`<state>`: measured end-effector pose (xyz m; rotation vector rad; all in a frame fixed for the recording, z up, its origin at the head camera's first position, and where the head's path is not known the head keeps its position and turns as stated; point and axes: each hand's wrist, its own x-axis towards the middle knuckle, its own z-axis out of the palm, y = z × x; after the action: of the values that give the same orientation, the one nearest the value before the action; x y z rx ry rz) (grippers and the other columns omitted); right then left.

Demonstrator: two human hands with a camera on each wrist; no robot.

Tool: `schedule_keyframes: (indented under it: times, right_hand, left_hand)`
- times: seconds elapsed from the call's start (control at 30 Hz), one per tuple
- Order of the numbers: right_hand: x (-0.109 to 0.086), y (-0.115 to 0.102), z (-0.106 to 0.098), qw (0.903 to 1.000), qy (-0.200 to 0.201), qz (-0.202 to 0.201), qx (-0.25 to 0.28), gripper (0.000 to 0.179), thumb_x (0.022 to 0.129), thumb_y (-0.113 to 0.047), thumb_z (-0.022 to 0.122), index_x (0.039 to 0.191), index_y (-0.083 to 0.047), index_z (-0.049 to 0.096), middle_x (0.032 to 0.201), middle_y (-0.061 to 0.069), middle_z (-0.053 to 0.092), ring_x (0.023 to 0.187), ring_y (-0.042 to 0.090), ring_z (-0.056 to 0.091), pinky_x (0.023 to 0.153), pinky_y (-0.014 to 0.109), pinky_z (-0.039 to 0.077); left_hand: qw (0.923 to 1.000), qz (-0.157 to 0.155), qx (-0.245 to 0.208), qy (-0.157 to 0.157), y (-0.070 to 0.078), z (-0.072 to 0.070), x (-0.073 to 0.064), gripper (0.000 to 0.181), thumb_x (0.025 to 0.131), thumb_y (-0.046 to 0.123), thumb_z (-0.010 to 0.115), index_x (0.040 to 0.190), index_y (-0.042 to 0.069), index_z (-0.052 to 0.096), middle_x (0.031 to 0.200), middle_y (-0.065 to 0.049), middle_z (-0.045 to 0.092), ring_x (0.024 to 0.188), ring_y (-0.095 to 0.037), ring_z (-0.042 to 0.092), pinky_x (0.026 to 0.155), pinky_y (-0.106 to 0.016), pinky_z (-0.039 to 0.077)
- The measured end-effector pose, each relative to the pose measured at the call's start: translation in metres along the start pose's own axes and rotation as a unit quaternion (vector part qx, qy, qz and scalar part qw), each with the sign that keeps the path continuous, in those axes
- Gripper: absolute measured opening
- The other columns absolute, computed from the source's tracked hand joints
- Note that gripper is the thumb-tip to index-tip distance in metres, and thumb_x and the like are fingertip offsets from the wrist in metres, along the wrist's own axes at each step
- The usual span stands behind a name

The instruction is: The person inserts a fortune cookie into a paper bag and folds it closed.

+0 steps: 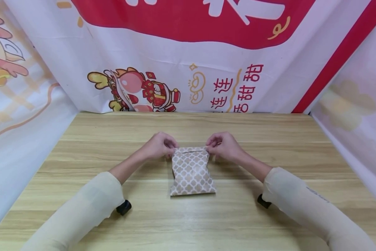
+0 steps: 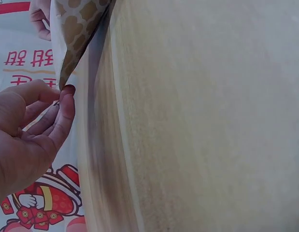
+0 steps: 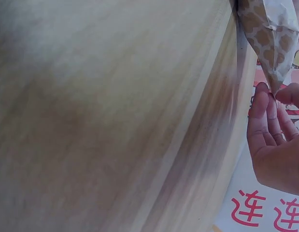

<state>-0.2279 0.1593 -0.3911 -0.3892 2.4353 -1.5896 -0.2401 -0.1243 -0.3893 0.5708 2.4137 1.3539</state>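
Observation:
A brown paper bag (image 1: 192,170) with a white lattice pattern lies on the wooden table in the middle of the head view. Its far end has a folded-over strip. The left hand (image 1: 161,145) pinches the left corner of that strip between thumb and fingers. At the opposite corner, the right hand (image 1: 224,145) pinches the strip in the same way. In the left wrist view, the bag's corner (image 2: 74,43) tapers into the left fingertips (image 2: 67,91). The right wrist view shows the other corner (image 3: 271,38) held at the right fingertips (image 3: 261,89). The bag's contents are hidden.
The wooden table (image 1: 112,223) reaches to a printed cloth backdrop (image 1: 188,52) at the back. Cloth walls stand at the left (image 1: 28,115) and right (image 1: 347,104). Black wrist-worn pieces sit under the left sleeve (image 1: 90,198) and right sleeve (image 1: 300,198).

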Motion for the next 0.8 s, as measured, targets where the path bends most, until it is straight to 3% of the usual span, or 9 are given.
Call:
schedule_keyframes:
  times: [0.37,0.8]
  right_hand:
    - [0.0002,-0.002,0.0023,0.9987,-0.012,0.037,0.034,0.023,0.086,0.004,0.08,0.104,0.012,0.068,0.081,0.012,0.072,0.058,0.017,0.063,0.056,0.031,0.062]
    - [0.0019,0.0026,0.0028,0.9971,-0.028,0.048,0.052,0.028,0.083,0.013,0.076,0.109,0.016,0.066,0.082,0.012,0.072,0.059,0.017,0.065,0.057,0.031,0.062]
  left_hand:
    - [0.9991,-0.007,-0.039,-0.013,0.001,0.003,-0.0001,0.014,0.09,-0.004,0.075,0.102,-0.011,0.073,0.082,-0.013,0.075,0.061,-0.014,0.064,0.058,-0.026,0.058]
    - [0.9989,-0.007,-0.026,-0.037,-0.0031,0.0036,0.0008,0.015,0.088,-0.007,0.076,0.103,-0.008,0.074,0.083,-0.01,0.074,0.067,-0.016,0.065,0.061,-0.026,0.058]
